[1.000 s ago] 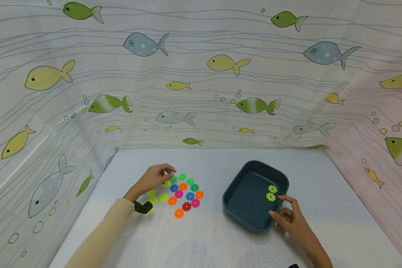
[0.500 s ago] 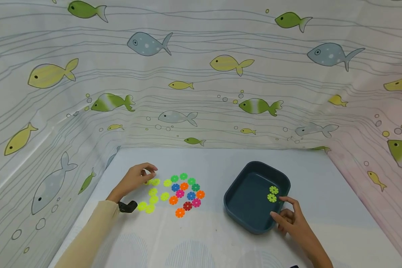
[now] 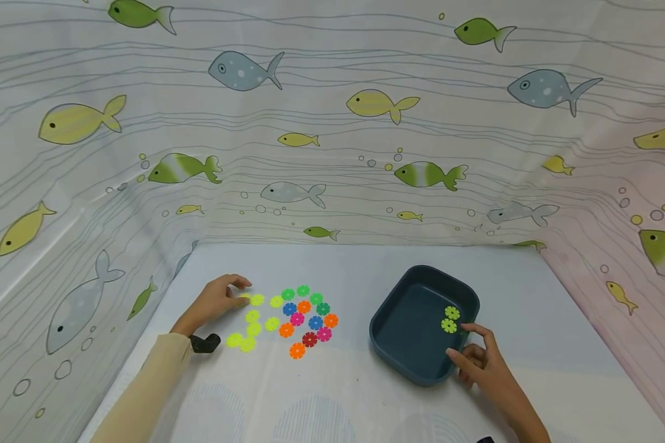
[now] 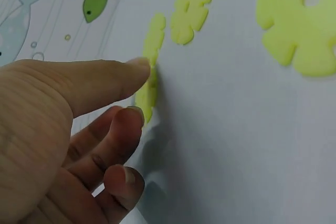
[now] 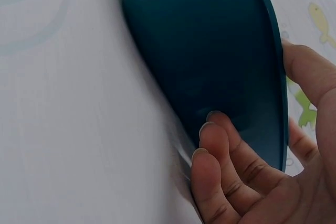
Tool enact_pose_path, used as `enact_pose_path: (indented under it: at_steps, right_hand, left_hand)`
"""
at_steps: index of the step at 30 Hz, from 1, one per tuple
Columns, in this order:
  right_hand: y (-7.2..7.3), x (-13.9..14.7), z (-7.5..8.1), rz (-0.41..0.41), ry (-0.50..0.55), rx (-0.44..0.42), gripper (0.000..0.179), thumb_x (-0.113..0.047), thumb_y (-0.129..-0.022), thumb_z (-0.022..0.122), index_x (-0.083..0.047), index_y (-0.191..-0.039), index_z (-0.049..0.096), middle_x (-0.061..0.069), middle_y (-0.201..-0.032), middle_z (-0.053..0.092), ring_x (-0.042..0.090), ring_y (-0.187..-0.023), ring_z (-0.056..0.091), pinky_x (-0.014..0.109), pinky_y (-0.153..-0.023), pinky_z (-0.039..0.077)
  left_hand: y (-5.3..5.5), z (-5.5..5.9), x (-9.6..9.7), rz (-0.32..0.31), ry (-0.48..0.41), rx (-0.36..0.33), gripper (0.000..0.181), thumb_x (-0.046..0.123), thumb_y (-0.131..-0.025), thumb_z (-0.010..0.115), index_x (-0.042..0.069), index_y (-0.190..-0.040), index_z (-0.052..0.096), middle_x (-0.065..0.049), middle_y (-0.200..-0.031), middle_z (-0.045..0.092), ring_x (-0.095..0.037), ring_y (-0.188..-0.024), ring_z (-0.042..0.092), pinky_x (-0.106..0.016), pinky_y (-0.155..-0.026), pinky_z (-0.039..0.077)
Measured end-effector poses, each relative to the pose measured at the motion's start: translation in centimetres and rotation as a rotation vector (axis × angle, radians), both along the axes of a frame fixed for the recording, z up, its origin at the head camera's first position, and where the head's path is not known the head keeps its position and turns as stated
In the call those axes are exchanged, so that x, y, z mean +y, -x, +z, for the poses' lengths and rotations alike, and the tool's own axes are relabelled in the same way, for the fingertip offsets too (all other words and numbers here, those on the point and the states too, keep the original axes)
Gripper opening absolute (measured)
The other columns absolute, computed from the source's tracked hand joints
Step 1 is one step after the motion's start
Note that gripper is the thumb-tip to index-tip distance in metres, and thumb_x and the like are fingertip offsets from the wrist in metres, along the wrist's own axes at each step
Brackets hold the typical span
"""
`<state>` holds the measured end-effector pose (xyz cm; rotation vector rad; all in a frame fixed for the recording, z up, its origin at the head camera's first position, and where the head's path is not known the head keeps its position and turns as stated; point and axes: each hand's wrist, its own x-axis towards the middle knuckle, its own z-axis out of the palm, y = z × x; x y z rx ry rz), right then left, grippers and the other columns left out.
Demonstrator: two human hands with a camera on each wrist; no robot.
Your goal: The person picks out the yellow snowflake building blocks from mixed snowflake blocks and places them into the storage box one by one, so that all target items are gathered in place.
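My left hand [image 3: 216, 299] is low over the table's left side, thumb and index spread. The thumb tip overlaps a yellow slotted, flower-shaped plastic disc [image 4: 146, 95] in the left wrist view; the other fingers bend loosely beside it. Several more yellow discs [image 3: 253, 328] lie around this hand. Orange, blue, pink, red and green discs [image 3: 297, 319] are grouped just to the right. My right hand [image 3: 484, 363] holds the near right side of a dark teal rectangular tray [image 3: 404, 332], fingers against its outer wall. Two yellow-green discs [image 3: 449, 325] lie inside near its right wall.
A white cloth covers the table [image 3: 332, 394]. Fish-printed sheeting [image 3: 332, 160] rises at the back and along both sides. A black wrist strap piece [image 3: 205, 343] sits below my left wrist.
My left hand has moved left from the green discs to the outer yellow ones, then lowered slightly. The right hand and tray keep their place.
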<state>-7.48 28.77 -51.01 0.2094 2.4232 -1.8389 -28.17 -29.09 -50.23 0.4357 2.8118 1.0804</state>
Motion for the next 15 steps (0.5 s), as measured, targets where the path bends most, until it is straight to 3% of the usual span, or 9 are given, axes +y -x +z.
enact_pose_path:
  at_steps: [15]
  right_hand:
    - [0.15, 0.09, -0.15, -0.003, 0.009, -0.011, 0.072, -0.032, -0.099, 0.071, -0.024, -0.153, 0.022, 0.019, -0.093, 0.063, 0.033, -0.07, 0.061, 0.041, -0.061, 0.055]
  left_hand:
    - [0.23, -0.2, -0.74, 0.029, 0.036, -0.094, 0.032, 0.025, -0.089, 0.083, 0.008, -0.115, 0.073, -0.007, -0.108, 0.067, -0.022, -0.082, 0.054, -0.036, -0.075, 0.045]
